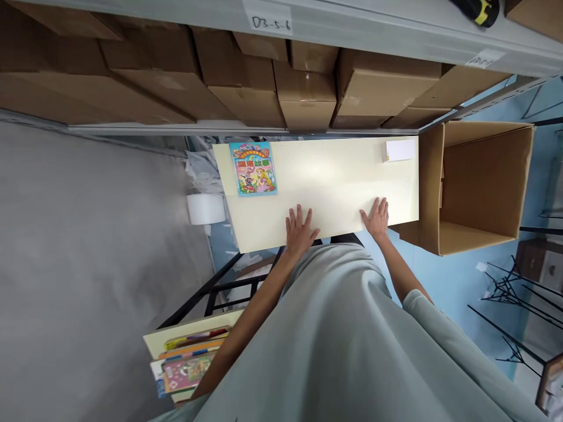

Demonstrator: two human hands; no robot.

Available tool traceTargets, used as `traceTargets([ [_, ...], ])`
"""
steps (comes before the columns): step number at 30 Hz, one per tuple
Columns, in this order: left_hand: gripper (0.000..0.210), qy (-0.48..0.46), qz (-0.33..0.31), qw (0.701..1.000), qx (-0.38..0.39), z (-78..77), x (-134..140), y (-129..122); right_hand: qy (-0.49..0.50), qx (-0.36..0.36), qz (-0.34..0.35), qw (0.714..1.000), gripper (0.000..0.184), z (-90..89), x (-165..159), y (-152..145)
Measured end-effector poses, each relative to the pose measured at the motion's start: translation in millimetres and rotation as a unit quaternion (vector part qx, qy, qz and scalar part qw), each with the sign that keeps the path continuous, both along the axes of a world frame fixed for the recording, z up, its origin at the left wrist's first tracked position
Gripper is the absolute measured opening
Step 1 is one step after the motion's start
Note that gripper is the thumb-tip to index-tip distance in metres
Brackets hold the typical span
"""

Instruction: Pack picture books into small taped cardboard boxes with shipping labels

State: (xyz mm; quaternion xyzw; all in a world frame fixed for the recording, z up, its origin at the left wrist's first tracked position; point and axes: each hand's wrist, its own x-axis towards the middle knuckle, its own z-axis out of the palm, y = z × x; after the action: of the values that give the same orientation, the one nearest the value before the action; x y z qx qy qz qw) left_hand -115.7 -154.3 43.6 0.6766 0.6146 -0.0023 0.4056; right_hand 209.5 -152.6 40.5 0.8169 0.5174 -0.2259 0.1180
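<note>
My left hand lies flat with spread fingers on the near part of a cream tabletop. Farther right, my right hand also rests open on the same surface, close to its front edge. Neither hand holds anything. A colourful picture book with a cartoon princess on its cover lies at the table's far left, beyond my left hand. At the far right corner sits a small white box or pad, apart from my right hand.
A large open cardboard box stands right of the table. Closed cartons fill the shelf above the far edge; a grey shelf beam crosses the top. A white roll is at left. Books lie on a lower-left surface.
</note>
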Motion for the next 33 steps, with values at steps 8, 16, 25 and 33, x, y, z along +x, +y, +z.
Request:
traceTargets([
  [8, 0.108, 0.099, 0.041, 0.994, -0.004, -23.0, 61.0, -1.9, -0.006, 0.022, 0.079, 0.997, 0.106, -8.2, 88.7, 7.2],
  [16, 0.116, 0.147, 0.032, 0.989, -0.01, -31.3, 85.7, 3.8, -0.01, 0.067, 0.114, 0.991, 0.107, -38.8, 129.9, 16.3],
  [25, 0.098, 0.114, 0.052, 0.992, 0.015, -19.6, 89.7, 8.1, -0.012, 0.114, 0.154, 0.981, 0.108, -40.4, 120.8, 19.9],
  [33, 0.089, 0.114, 0.157, 0.981, 0.031, -25.7, 73.3, -9.8, 0.119, 0.109, 0.312, 0.936, 0.103, -18.5, -4.1, 52.0],
])
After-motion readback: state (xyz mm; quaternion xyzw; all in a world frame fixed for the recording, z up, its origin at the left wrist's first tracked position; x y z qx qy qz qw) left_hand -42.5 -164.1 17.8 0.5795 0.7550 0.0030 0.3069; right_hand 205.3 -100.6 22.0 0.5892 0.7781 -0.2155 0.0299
